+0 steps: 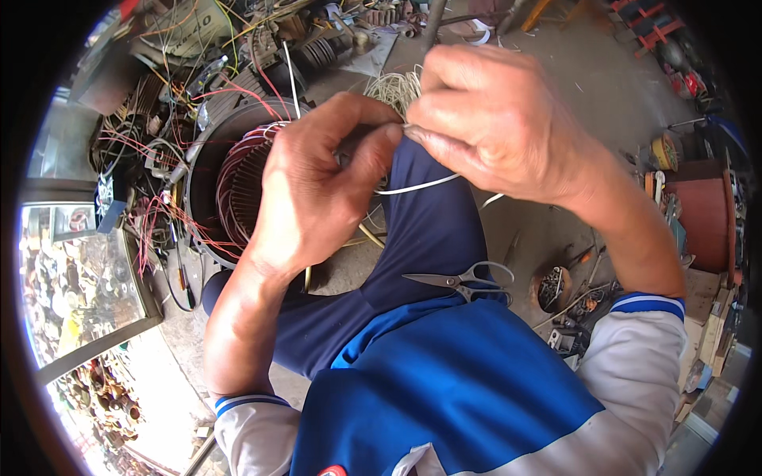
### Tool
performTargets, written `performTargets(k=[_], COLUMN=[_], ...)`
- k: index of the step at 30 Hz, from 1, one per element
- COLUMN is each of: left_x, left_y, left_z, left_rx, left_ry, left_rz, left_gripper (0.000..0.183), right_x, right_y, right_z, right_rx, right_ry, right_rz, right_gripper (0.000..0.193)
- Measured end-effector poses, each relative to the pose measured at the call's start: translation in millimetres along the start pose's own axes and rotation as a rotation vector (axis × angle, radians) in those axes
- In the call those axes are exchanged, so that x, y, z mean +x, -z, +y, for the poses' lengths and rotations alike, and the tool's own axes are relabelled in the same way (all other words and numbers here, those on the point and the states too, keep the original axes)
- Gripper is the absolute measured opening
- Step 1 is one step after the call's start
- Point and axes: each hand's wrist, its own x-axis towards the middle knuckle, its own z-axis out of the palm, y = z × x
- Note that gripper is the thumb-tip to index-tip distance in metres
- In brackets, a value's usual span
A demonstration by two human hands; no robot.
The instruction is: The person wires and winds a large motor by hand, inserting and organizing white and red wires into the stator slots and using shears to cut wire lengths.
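My left hand (321,178) and my right hand (504,127) meet fingertip to fingertip above my thigh, both closed in a pinch. A thin white cord (421,187) runs between them. A length of it sticks up beyond my left hand and another end hangs below my right. The exact pinch point is hidden by the fingers. Just beyond my hands lies a loose bundle of whitish cord (390,89). To the left of my left hand stands a round motor stator (196,190) with reddish windings (230,186) and loose red leads. Scissors (464,280) rest partly open on my lap.
Tangled wires and motor parts (309,51) fill the far left. A glass-fronted case (79,270) stands at the left edge. On the right are a small bowl of metal bits (553,287), hand tools and a reddish-brown box (702,210).
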Motion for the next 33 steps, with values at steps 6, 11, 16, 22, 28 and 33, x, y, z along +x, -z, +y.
performTargets(k=[6, 11, 16, 22, 28, 33], left_x=[1, 0, -3, -14, -27, -38], left_y=[-30, -37, -44, -45, -60, -77], left_z=[-25, -51, -56, -58, -54, -52], left_rx=[-0.060, -0.106, -0.153, -0.151, -0.099, -0.011], left_ry=[0.197, 0.273, 0.352, 0.367, 0.366, 0.319], left_rz=[0.004, 0.080, 0.017, -0.055, -0.085, -0.130], left_gripper=[0.016, 0.019, 0.020, 0.023, 0.019, 0.014], right_x=[-93, -224, -276, -231, -222, -185], right_y=[-25, -53, -103, -71, -81, -78], right_z=[-41, -117, -140, -127, -125, -120], right_rx=[-0.161, 0.042, 0.088, 0.625, 0.949, 0.957], right_ry=[-0.110, -0.496, -0.712, -1.033, -1.115, -1.175], right_rz=[0.341, -0.648, -0.605, -0.600, -0.147, -0.090], right_gripper=[0.021, 0.053, 0.071, 0.074, 0.059, 0.056])
